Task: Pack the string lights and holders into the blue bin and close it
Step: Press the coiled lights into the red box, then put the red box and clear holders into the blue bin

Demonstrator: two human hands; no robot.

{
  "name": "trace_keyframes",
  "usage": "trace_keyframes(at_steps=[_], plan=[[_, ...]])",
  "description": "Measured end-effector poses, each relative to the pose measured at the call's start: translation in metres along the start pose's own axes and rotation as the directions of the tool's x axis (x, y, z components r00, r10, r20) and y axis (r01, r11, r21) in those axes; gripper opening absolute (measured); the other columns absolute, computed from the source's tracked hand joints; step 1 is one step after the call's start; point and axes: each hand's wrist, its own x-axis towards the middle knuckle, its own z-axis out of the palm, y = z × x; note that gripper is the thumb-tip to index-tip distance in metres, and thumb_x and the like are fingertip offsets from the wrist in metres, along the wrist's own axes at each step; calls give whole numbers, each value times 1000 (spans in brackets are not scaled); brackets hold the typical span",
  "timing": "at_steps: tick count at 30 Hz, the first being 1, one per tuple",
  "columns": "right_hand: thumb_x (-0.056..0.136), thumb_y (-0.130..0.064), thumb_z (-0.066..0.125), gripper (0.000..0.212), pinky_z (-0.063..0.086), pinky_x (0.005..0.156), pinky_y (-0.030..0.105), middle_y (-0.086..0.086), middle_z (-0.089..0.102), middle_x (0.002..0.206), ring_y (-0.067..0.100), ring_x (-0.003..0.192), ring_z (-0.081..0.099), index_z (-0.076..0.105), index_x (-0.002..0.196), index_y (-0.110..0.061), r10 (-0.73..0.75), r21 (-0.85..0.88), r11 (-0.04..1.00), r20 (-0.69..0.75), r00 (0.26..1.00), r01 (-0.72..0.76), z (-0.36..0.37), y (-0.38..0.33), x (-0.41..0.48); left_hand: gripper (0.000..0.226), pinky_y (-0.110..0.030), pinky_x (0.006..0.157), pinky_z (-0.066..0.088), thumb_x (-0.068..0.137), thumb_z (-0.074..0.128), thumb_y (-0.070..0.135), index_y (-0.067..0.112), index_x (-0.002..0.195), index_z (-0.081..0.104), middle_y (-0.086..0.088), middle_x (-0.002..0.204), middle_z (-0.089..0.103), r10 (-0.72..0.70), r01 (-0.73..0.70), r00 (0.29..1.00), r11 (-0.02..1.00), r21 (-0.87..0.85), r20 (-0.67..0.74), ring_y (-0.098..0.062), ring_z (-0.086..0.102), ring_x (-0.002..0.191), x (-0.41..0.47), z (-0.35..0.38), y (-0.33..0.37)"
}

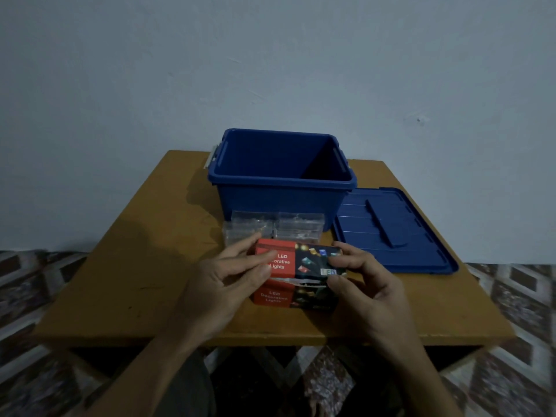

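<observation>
- Head view, stock of task: I judge the packing barely begun. The blue bin (279, 185) stands open at the back of the surface (141, 266). I see nothing inside it, though its near wall hides the floor.
- Lid (394, 233): lies flat on the surface just right of the bin, not yet fitted.
- Clear holders (272, 227): a cluster of transparent plastic pieces lying right in front of the bin's near wall, unpacked. I cannot tell their count.
- Upper lights box (301, 260): red and dark carton marked "LED Decorative Lights", between the holders and me, and between my two hands.
- Lower lights box (275, 297): same print, directly beneath the upper one. No hand is on it.
- Left hand (222, 281): grip grasping the red end of the upper lights box, fingers laid across its face and thumb below.
- Right hand (364, 284): grip grasping the dark end of the same box, fingers curled over the top edge.
- Left to do, by my reading: both boxes and the holders into the bin, then the lid on and the latches closed.
</observation>
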Motion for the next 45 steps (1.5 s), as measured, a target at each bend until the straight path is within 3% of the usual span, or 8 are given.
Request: trace_keyframes(at_steps=[7,12,20,25,29,33,39,45], plan=[[88,-17,67,7,61,78,39,-8,60,125,15,120,60,72,89,-21,-13,-71,997,-23,1000,11,0,6,3,14,-36,88,57,89,70,39,42,102,76,16,114,71,-99,91,992,990,-107,-75,-7,65,111,-1,5,0],[96,-4,58,17,59,68,32,-6,61,119,14,107,64,63,97,-20,2,-153,988,-37,999,-8,7,4,8,31,-14,67,53,99,54,5,26,120,57,7,117,63,-143,122,981,980,-156,-133,4,65,95,1,18,9],[97,2,51,25,62,66,37,-6,63,105,11,95,68,56,100,-22,83,-170,980,-126,989,-104,20,-6,8,30,-23,67,52,101,51,14,36,119,59,9,112,67,-301,277,944,946,-170,-136,0,67,86,4,19,19],[98,-11,55,27,58,67,25,-10,62,110,3,95,65,52,117,-29,98,-227,964,-195,976,-142,22,-6,6,15,-13,57,51,102,51,27,33,109,62,7,97,67,-343,305,925,927,-217,-163,10,65,70,0,21,27],[96,-30,59,14,51,68,23,-5,62,109,7,96,63,52,109,-26,173,-267,932,-270,947,-246,22,-8,3,11,-42,81,59,100,52,35,32,99,63,2,94,69,-365,343,904,930,-133,-221,0,67,74,0,21,26],[100,-34,52,15,43,58,20,-4,61,100,5,88,59,53,100,-19,201,-341,891,-296,934,-300,26,-14,2,20,-52,83,58,100,50,38,36,88,65,9,84,70,-354,351,914,935,-54,-199,-12,68,79,-1,19,30],[100,-30,52,13,43,53,15,-1,61,97,7,85,60,53,95,-18,155,-379,885,-311,938,-271,32,-24,4,23,-42,79,61,97,48,46,35,91,67,14,84,72,-325,324,927,945,-33,-187,0,69,78,-3,13,43],[98,-26,49,16,40,57,26,0,60,86,11,74,56,54,85,-18,-18,-412,905,-284,959,-105,40,-68,16,9,-33,77,60,93,56,44,48,92,63,3,109,66,-245,222,949,966,-130,-199,0,69,87,8,-1,81]])
